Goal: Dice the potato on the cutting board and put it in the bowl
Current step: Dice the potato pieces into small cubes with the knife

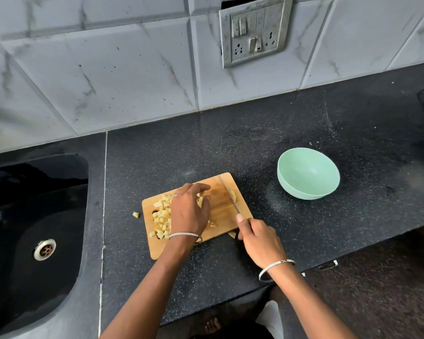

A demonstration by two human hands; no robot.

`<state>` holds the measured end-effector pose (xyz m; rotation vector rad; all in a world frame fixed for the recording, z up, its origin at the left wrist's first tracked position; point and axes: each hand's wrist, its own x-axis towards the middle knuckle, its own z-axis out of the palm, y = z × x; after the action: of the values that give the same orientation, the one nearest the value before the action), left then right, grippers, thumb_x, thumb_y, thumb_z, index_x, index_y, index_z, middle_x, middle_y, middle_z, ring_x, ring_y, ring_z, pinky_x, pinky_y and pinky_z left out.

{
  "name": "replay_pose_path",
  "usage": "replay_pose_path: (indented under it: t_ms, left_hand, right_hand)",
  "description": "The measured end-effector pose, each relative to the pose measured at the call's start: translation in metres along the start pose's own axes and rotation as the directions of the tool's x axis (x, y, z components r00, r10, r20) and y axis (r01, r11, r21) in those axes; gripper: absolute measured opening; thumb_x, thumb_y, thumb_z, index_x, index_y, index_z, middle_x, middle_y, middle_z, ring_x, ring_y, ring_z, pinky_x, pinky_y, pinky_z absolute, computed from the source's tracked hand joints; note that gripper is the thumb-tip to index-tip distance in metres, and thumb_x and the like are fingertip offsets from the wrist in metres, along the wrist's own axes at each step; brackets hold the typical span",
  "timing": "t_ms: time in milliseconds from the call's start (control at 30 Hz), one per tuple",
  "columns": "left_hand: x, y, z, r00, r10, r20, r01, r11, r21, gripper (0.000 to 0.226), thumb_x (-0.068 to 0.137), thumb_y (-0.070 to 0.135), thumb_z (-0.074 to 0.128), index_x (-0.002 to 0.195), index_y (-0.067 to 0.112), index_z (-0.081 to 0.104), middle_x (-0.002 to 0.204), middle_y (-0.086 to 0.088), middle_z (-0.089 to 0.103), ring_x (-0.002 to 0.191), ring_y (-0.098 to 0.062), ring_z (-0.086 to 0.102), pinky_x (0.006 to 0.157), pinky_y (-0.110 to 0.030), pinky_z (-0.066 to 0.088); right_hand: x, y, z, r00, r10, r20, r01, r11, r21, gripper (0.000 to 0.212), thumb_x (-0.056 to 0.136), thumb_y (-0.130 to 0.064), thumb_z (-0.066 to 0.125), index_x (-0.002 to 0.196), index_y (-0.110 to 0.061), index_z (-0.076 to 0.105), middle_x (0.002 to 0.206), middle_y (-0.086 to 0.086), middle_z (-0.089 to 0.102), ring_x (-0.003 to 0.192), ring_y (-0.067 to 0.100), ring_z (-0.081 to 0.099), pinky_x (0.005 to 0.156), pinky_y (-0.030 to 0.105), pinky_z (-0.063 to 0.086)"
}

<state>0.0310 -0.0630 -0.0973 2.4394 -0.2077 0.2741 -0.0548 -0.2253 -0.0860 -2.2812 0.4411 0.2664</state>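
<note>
A wooden cutting board (222,214) lies on the dark counter. Several pale yellow potato cubes (160,216) are heaped on its left part. My left hand (189,211) rests over the heap with its fingers curved around some cubes, hiding part of the pile. My right hand (260,238) grips the handle of a knife (228,192) whose blade lies across the board's right side, beside a small potato piece (233,195). One cube (136,214) sits off the board to the left. The mint green bowl (288,184) stands to the right with nothing inside.
A black sink (34,216) with a metal drain fills the left. The tiled wall with a switch panel (253,30) rises behind. The counter's front edge runs below my arms. A potato scrap (231,233) lies at the board's near right corner.
</note>
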Motion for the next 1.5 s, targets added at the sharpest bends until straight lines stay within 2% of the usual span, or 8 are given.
replay_pose_path:
  t_ms: [133,300,533,633,767,867,1100,1500]
  left_hand:
    - [0.013,0.017,0.017,0.984,0.061,0.168,-0.082,0.989,0.120,0.028,0.082,0.037,0.066,0.110,0.036,0.066,0.104,0.009,0.069,0.099,-0.022,0.059,0.082,-0.039,0.048]
    - [0.026,0.033,0.039,0.958,0.062,0.280,-0.135,0.959,0.248,0.033,0.084,0.053,0.062,0.115,0.040,0.064,0.111,0.011,0.065,0.108,-0.021,0.054,0.083,-0.037,0.042]
    - [0.022,0.026,0.043,0.977,0.032,0.212,-0.080,0.971,0.225,0.018,0.086,0.044,0.064,0.101,0.034,0.068,0.102,0.012,0.069,0.104,-0.019,0.055,0.080,-0.035,0.035]
    - [0.020,0.020,0.040,0.982,0.014,0.186,-0.052,0.978,0.202,0.017,0.083,0.044,0.068,0.096,0.034,0.068,0.097,0.012,0.070,0.101,-0.019,0.056,0.076,-0.034,0.032]
    - [0.020,0.018,0.036,0.983,-0.007,0.184,-0.019,0.990,0.140,0.022,0.083,0.041,0.070,0.103,0.034,0.067,0.100,0.010,0.071,0.102,-0.019,0.057,0.079,-0.035,0.035]
    - [0.021,0.015,0.033,0.975,-0.036,0.219,-0.004,0.984,0.178,0.030,0.085,0.034,0.069,0.114,0.034,0.065,0.111,0.010,0.069,0.111,-0.019,0.055,0.086,-0.036,0.036]
    - [0.023,0.017,0.031,0.965,-0.056,0.258,-0.002,0.975,0.220,0.023,0.085,0.040,0.069,0.108,0.037,0.070,0.110,0.011,0.066,0.108,-0.020,0.051,0.083,-0.036,0.034]
    - [0.025,0.020,0.031,0.964,-0.070,0.258,0.007,0.972,0.236,0.018,0.085,0.040,0.068,0.102,0.038,0.072,0.108,0.012,0.067,0.107,-0.019,0.051,0.083,-0.036,0.032]
  right_hand:
    - [0.002,0.011,-0.016,0.998,0.045,-0.047,-0.043,0.998,0.048,0.050,0.103,-0.049,0.034,0.076,-0.018,0.062,0.068,-0.012,0.056,0.085,0.028,0.057,0.077,0.035,0.039]
    - [0.001,0.021,-0.021,0.995,0.069,-0.076,-0.063,0.995,0.071,0.052,0.102,-0.050,0.034,0.075,-0.017,0.063,0.066,-0.012,0.057,0.084,0.026,0.057,0.080,0.037,0.042]
    - [0.002,0.028,-0.019,0.994,0.075,-0.076,-0.069,0.995,0.074,0.051,0.102,-0.051,0.035,0.072,-0.020,0.062,0.066,-0.010,0.059,0.083,0.026,0.061,0.079,0.037,0.043]
    - [0.002,0.026,-0.016,0.996,0.068,-0.059,-0.065,0.996,0.059,0.052,0.102,-0.051,0.034,0.075,-0.019,0.064,0.067,-0.013,0.058,0.079,0.022,0.056,0.076,0.035,0.041]
    - [0.000,0.023,-0.012,0.997,0.058,-0.041,-0.055,0.996,0.064,0.051,0.102,-0.051,0.035,0.078,-0.017,0.065,0.067,-0.014,0.058,0.078,0.020,0.055,0.074,0.034,0.039]
    - [-0.001,0.019,-0.008,0.999,0.050,-0.021,-0.049,0.998,0.045,0.050,0.103,-0.051,0.032,0.080,-0.019,0.063,0.070,-0.014,0.059,0.077,0.020,0.055,0.072,0.033,0.037]
    - [-0.004,0.014,0.005,1.000,0.026,-0.004,-0.026,0.999,-0.023,0.055,0.102,-0.054,0.024,0.086,-0.017,0.061,0.090,0.006,0.068,0.093,0.031,0.062,0.080,0.038,0.046]
    - [-0.006,-0.003,0.016,0.993,0.115,-0.015,-0.116,0.985,-0.128,0.053,0.103,-0.052,0.018,0.102,-0.016,0.057,0.107,0.015,0.063,0.105,0.039,0.058,0.081,0.042,0.043]
